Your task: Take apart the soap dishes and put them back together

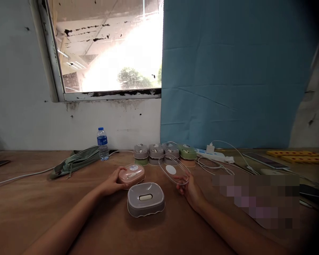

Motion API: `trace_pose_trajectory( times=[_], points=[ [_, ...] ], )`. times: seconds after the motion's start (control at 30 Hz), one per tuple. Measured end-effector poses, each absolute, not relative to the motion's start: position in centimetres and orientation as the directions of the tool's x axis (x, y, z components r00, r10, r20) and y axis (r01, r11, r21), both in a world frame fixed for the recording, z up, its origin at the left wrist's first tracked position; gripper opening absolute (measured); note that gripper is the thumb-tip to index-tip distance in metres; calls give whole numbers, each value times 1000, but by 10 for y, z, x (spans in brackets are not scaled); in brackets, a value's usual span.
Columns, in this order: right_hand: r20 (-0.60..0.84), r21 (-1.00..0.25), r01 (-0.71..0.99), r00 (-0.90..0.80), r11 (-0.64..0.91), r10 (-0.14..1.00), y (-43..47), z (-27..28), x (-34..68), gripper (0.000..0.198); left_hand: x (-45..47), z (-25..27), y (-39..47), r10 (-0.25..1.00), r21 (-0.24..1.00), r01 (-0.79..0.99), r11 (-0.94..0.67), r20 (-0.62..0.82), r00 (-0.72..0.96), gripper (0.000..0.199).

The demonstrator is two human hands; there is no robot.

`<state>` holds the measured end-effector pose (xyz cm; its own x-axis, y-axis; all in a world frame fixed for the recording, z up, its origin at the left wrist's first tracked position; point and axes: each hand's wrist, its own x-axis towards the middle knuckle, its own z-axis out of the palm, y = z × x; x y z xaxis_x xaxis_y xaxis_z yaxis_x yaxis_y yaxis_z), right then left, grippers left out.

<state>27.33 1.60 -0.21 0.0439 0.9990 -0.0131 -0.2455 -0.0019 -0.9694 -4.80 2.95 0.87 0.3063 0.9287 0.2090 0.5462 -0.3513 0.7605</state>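
My left hand grips the near left side of a pink oval box, with the thumb in front and the fingers behind. The pink box has a round printed sticker and a pale handle on top. My right hand pinches the edge of a clear plastic cover, which is held tilted above the table and carries a white oval sticker. Between my hands, nearer to me, sits a grey oval box with a cream handle set in its top. Neither hand touches the grey box.
Several stacked boxes, including a green box, stand along the wall. To their left are a water bottle and a green bag. A power strip, white cables, a phone and yellow perforated pieces lie on the right.
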Motion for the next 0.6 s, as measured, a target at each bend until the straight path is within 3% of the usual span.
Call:
trace_pose_trajectory(
  times=[0.23,0.43,0.5,0.6],
  points=[
    [-5,-972,-236,47,7,999,12,1,273,46,-9,15,63,900,878,381,-290,114,421,73],
    [-13,-974,-225,49,-2,999,13,1,273,46,-4,33,30,959,921,281,-271,231,166,45],
    [-14,-975,-223,40,-4,999,15,-1,273,47,-11,41,2,913,860,356,-365,257,316,43],
    [-12,-975,-224,35,-4,999,18,-3,273,43,-14,44,-33,750,671,467,-576,205,629,51]
  ],
)
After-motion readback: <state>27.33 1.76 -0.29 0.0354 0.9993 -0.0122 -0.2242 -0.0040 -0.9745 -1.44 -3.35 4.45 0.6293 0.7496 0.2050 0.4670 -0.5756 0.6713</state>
